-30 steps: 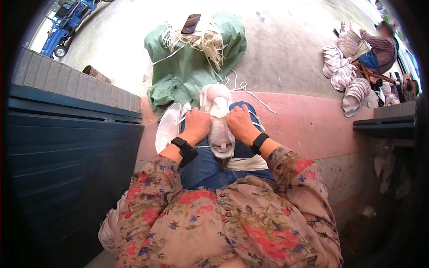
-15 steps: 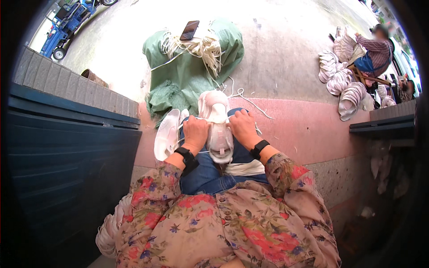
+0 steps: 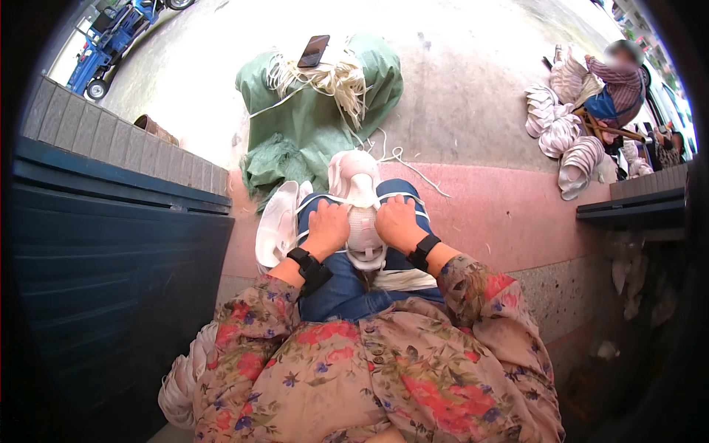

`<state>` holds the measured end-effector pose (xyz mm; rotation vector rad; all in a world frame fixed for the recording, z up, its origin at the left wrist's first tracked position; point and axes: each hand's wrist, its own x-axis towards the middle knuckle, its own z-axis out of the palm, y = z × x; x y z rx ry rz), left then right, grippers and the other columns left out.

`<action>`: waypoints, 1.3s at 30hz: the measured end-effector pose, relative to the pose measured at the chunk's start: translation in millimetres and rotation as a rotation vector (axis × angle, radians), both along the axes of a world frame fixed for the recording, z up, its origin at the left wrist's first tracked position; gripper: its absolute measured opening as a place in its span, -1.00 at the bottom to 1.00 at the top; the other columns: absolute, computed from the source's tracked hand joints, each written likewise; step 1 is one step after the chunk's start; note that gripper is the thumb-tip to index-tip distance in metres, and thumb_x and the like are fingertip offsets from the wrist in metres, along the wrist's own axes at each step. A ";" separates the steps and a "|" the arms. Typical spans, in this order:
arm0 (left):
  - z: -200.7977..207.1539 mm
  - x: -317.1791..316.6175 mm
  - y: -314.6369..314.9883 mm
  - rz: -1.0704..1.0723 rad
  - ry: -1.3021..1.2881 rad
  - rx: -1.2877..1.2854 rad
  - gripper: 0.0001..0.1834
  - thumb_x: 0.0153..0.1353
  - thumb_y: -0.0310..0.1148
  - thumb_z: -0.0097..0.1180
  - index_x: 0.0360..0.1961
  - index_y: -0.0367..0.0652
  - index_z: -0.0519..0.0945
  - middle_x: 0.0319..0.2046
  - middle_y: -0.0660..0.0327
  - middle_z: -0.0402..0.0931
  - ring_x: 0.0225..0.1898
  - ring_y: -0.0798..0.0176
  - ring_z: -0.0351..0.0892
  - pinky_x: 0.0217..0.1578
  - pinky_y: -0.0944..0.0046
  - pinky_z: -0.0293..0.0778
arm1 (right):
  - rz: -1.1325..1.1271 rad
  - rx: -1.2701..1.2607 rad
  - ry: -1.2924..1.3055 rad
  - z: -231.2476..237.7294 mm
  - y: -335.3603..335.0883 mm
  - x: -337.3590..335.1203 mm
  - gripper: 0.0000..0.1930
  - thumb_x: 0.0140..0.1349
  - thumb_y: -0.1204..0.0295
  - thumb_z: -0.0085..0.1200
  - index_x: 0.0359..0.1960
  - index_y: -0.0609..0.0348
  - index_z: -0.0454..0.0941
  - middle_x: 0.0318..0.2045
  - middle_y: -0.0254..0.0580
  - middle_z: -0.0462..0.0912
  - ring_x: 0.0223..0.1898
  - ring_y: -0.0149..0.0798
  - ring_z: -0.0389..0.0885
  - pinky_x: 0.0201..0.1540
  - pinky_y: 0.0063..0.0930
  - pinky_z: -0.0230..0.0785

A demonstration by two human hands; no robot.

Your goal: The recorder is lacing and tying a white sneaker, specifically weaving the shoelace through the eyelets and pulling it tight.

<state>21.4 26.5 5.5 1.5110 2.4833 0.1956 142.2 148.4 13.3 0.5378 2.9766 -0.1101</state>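
A pale pink and white shoe upper (image 3: 357, 176) lies lengthwise between my knees, its far end resting beside a green sack. White shoelace (image 3: 402, 195) runs out from both its sides and loops over my jeans. My left hand (image 3: 328, 226) is closed at the left edge of the upper, fingers curled on the lace. Opposite it, my right hand (image 3: 399, 224) is closed the same way at the right edge. The fingertips and the exact grip are partly hidden. Another pale upper (image 3: 275, 225) leans by my left knee.
The green sack (image 3: 284, 125) carries a bundle of white laces (image 3: 343, 88) and a phone (image 3: 314, 50). More laces (image 3: 405, 280) lie on my lap. Dark blue panels (image 3: 118, 273) flank me. At far right a person (image 3: 619, 88) sits by stacked uppers (image 3: 581, 164).
Both hands have drawn slightly nearer to me and lower along the upper. The lace now loops beyond my knuckles over both knees.
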 end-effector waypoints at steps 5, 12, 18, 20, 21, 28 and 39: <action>-1.6 -7.6 -5.0 -0.020 -0.079 0.047 -0.84 0.00 -0.38 -0.13 -0.45 -0.11 0.51 -0.45 0.23 0.48 -0.25 0.10 0.36 -0.39 0.08 0.31 | 0.026 -0.187 0.028 -13.2 13.9 3.2 -0.80 -0.02 0.38 -0.14 -0.47 0.22 0.50 -0.40 -0.02 0.48 -0.26 -0.05 0.40 -0.22 -0.15 0.18; 16.8 -4.7 -5.7 0.014 -0.211 0.207 -0.78 -0.04 -0.36 0.07 -0.30 -0.10 0.52 -0.44 0.25 0.47 -0.25 0.11 0.35 -0.23 0.15 0.30 | 0.073 -0.370 0.271 -23.2 22.1 19.7 -0.82 -0.05 0.40 -0.08 -0.42 0.22 0.46 -0.40 -0.07 0.45 -0.24 -0.06 0.36 -0.20 -0.16 0.18; 18.1 -2.5 32.3 -0.157 -0.103 0.341 -0.81 -0.15 -0.36 0.17 -0.47 -0.18 0.52 -0.50 0.15 0.45 -0.31 0.08 0.37 -0.30 0.17 0.34 | 0.090 -0.394 0.423 -25.8 21.3 20.1 -0.80 -0.08 0.44 -0.05 -0.38 0.23 0.47 -0.42 -0.08 0.44 -0.28 -0.08 0.37 -0.23 -0.21 0.21; 13.3 -1.5 41.9 -0.209 -0.085 0.266 -0.84 -0.17 -0.39 0.16 -0.54 -0.21 0.47 -0.56 0.10 0.42 -0.38 0.04 0.37 -0.39 0.15 0.36 | 0.113 -0.420 0.469 -24.3 21.1 20.4 -0.79 -0.09 0.45 -0.04 -0.37 0.23 0.47 -0.42 -0.09 0.44 -0.30 -0.09 0.37 -0.24 -0.24 0.23; 11.0 -2.4 44.5 -0.202 -0.083 0.267 -0.84 -0.17 -0.39 0.16 -0.54 -0.21 0.47 -0.56 0.10 0.42 -0.38 0.04 0.37 -0.39 0.15 0.36 | 0.100 -0.411 0.473 -22.8 20.3 20.7 -0.80 -0.09 0.46 -0.04 -0.37 0.23 0.47 -0.43 -0.10 0.44 -0.30 -0.09 0.37 -0.25 -0.27 0.23; 9.2 -21.4 49.1 0.093 -0.302 0.421 -0.90 -0.11 -0.47 0.11 -0.60 -0.25 0.45 -0.60 0.09 0.43 -0.47 0.18 0.42 -0.44 0.28 0.37 | 0.254 -0.143 0.363 0.5 13.6 8.5 -0.87 -0.11 0.45 -0.06 -0.48 0.15 0.49 -0.46 -0.25 0.44 -0.30 -0.23 0.38 -0.32 -0.39 0.20; 32.6 -33.3 72.4 0.149 -1.017 0.245 -0.82 -0.09 -0.44 0.19 -0.46 -0.30 0.51 -0.52 0.30 0.47 -0.48 0.50 0.39 -0.45 0.50 0.33 | 0.135 -0.382 0.992 113.1 47.3 -6.7 -0.93 -0.05 0.63 -0.15 -0.50 0.19 0.32 -0.48 -0.16 0.35 -0.39 -0.12 0.31 -0.33 -0.34 0.16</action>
